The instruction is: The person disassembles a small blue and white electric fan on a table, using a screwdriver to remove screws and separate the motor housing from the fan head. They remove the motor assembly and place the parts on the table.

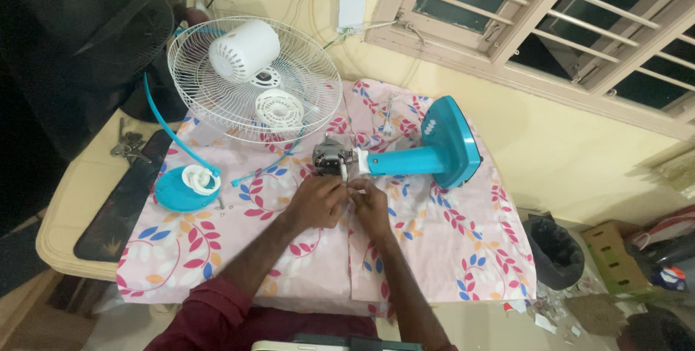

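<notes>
Floral-clothed table (463, 250) beneath yellow wall (550, 141)

Teal fan stand (434, 154), white wire grille (253, 79), pink leaf-patterned cloth (434, 250).

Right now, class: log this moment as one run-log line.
left hand: on fan motor wiring | right hand: same spot | teal fan stand: lying on floral cloth | wire grille: behind

Bright, even indoor light, soft shadows, wide-angle bending at edges; far left corner perhaps underexposed.
</notes>
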